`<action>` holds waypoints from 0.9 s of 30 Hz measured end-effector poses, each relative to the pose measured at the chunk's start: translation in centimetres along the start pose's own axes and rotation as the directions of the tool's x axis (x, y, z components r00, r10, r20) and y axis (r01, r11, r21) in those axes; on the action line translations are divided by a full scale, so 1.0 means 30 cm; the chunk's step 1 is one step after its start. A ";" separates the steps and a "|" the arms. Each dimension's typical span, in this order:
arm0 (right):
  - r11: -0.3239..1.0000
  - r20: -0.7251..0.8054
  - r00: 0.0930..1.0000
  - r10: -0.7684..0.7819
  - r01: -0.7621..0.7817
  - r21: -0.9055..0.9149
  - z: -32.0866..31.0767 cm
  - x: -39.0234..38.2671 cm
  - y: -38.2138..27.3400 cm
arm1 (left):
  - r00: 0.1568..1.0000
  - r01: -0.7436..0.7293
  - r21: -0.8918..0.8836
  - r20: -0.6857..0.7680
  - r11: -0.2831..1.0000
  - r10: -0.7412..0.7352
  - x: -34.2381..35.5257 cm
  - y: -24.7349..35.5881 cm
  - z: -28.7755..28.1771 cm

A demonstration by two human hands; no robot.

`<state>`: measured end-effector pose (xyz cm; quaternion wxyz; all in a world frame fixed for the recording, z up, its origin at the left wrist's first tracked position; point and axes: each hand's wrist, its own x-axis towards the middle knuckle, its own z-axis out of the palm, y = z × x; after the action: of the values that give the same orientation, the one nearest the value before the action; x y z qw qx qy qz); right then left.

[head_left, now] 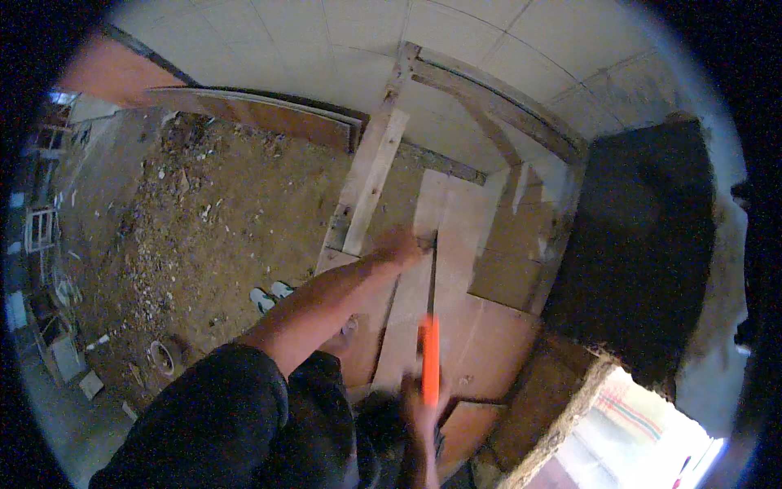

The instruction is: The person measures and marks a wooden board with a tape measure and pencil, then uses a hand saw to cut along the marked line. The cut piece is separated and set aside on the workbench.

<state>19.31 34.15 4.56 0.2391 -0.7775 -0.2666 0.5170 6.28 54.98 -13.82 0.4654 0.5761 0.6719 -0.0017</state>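
Note:
A hand saw with an orange handle (431, 359) is in my right hand (420, 401), which is wrapped round the handle's lower part. Its thin dark blade (432, 285) appears almost edge-on and points away from me over a light plywood board (458, 261). My left arm reaches across from the left. My left hand (401, 246) is at the board, close beside the far end of the blade. Blur hides how its fingers lie, and a small dark bit shows at their tips.
A timber frame (375, 155) rises beyond the board against a pale block wall (342, 37). Dark sheeting (635, 244) hangs at right. Thin panels (269, 110) lean along the wall. Dirt and rubble (220, 212) cover the left, with a round pot-like container (165, 356) and white-toed shoes (271, 296).

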 end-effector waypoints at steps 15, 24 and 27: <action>0.998 -0.001 1.000 -0.011 0.011 0.059 0.012 0.105 0.014 | 0.994 -0.007 -0.002 -0.110 1.000 0.006 0.055 -0.019 0.045; 0.937 -0.011 0.954 -0.300 0.292 -0.192 -0.111 -0.045 0.075 | 1.000 -0.007 -0.056 -0.015 0.998 0.006 -0.039 0.043 -0.066; 0.987 -0.048 0.995 -0.092 0.084 -0.139 -0.146 -0.166 0.049 | 0.987 -0.071 -0.026 -0.145 0.997 0.066 0.002 -0.004 0.014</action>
<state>22.04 29.33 8.52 0.2148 -0.7932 -0.3290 0.4652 6.45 54.76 -14.17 0.4244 0.5903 0.6834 0.0661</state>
